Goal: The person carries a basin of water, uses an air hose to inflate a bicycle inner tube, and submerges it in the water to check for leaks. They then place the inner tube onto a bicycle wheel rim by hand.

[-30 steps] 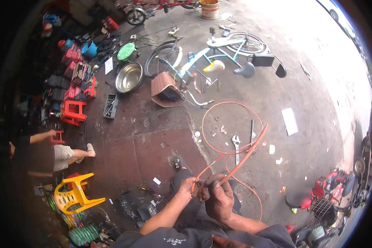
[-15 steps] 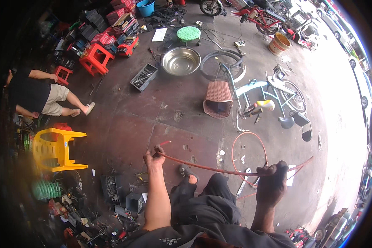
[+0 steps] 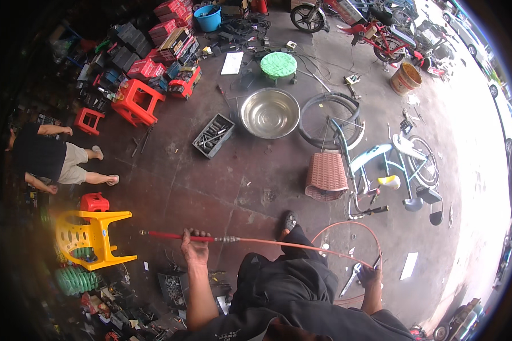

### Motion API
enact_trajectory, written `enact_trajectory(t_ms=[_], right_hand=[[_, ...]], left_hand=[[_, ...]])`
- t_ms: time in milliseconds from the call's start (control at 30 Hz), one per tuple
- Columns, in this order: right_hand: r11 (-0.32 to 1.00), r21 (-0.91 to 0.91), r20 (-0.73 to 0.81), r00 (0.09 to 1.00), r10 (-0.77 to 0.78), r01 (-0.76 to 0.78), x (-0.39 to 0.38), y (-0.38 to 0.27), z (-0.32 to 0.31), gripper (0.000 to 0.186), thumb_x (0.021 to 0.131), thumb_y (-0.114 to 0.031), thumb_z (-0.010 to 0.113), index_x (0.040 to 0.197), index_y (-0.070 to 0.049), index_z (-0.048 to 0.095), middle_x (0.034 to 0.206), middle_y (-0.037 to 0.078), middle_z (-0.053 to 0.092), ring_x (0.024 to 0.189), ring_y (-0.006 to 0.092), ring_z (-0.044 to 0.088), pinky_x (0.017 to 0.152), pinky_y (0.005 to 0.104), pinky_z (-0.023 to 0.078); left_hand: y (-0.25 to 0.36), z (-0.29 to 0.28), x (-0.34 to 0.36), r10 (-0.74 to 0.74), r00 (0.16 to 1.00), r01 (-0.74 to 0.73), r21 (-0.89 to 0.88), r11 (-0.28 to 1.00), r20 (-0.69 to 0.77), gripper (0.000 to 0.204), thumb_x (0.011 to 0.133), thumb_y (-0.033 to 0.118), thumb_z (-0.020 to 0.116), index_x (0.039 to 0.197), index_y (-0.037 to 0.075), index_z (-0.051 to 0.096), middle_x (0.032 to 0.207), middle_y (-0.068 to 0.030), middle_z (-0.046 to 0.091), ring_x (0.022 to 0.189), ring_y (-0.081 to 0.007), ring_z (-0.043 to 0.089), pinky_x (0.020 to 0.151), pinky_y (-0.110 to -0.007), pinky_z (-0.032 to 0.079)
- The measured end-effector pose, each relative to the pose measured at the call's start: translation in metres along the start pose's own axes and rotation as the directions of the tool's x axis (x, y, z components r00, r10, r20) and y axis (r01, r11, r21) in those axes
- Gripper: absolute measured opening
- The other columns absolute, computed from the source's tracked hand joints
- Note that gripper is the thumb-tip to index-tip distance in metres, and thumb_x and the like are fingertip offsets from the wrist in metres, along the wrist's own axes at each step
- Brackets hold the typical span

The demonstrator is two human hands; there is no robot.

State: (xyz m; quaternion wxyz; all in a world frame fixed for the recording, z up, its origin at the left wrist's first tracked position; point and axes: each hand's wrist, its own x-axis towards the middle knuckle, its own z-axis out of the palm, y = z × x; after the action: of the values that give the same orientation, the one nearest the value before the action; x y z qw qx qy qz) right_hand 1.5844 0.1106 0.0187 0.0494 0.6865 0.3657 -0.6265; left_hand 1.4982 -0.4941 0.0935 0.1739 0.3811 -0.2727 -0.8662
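Looks like the hose has swung round since half a second ago: its red end now pokes out left past the left hand, fingers curled round it. Rest runs over the legs to the right hand; can't tell how those fingers sit. White shirt print is too small to read. Grey tray holds metal tools, blue bucket dark stuff.
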Motion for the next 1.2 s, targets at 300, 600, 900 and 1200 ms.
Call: enact_trajectory(t_ms=[300, 600, 900, 1200], right_hand=[[0.272, -0.247, 0.904, 0.322, -0.282, 0.93, -0.219, -0.011, 0.422, 0.051, 0.098, -0.033, 0.054, 0.135, 0.001, 0.044, 0.128, 0.016, 0.055, 0.116, 0.0224, 0.053, 0.099, 0.0333, 0.04], [0.452, -0.106, 0.738, 0.375, -0.561, 0.886, -0.322, 0.033, 0.606, 0.029, 0.099, -0.031, 0.052, 0.101, -0.003, 0.058, 0.071, -0.002, 0.052, 0.068, 0.0058, 0.047, 0.061, 0.0234, 0.04], [0.406, -0.787, 0.292, 0.86, -0.419, 0.465, -0.218, 0.059, 0.638, 0.042, 0.09, -0.043, 0.057, 0.107, -0.004, 0.058, 0.094, 0.025, 0.066, 0.093, 0.0448, 0.062, 0.079, 0.0478, 0.046], [0.592, -0.753, 0.214, 0.957, -0.193, 0.288, -0.213, 0.071, 0.698, 0.044, 0.087, -0.041, 0.061, 0.103, 0.0, 0.057, 0.099, 0.029, 0.064, 0.099, 0.0456, 0.06, 0.085, 0.0504, 0.046]], left_hand=[[-0.053, 0.193, 0.108, -0.453, 0.808, -0.046, 0.806, 0.59, 0.377, 0.024, 0.092, 0.023, 0.062, 0.091, 0.0, 0.066, 0.076, -0.0006, 0.06, 0.079, -0.0092, 0.058, 0.074, -0.026, 0.045], [-0.031, 0.279, 0.271, -0.88, 0.055, -0.794, 0.555, 0.248, 0.472, 0.045, 0.086, 0.016, 0.058, 0.127, 0.002, 0.044, 0.116, -0.0196, 0.057, 0.109, -0.0366, 0.056, 0.09, -0.044, 0.045], [0.008, 0.415, 0.477, -0.848, 0.441, -0.85, 0.439, -0.291, 0.294, 0.046, 0.084, 0.027, 0.064, 0.121, 0.002, 0.055, 0.114, -0.0196, 0.063, 0.106, -0.0352, 0.061, 0.092, -0.041, 0.048], [0.064, 0.487, 0.557, -0.549, 0.666, -0.721, 0.624, -0.301, 0.505, 0.036, 0.081, 0.027, 0.072, 0.104, 0.0, 0.063, 0.09, -0.0128, 0.064, 0.082, -0.0216, 0.062, 0.077, -0.035, 0.05]])
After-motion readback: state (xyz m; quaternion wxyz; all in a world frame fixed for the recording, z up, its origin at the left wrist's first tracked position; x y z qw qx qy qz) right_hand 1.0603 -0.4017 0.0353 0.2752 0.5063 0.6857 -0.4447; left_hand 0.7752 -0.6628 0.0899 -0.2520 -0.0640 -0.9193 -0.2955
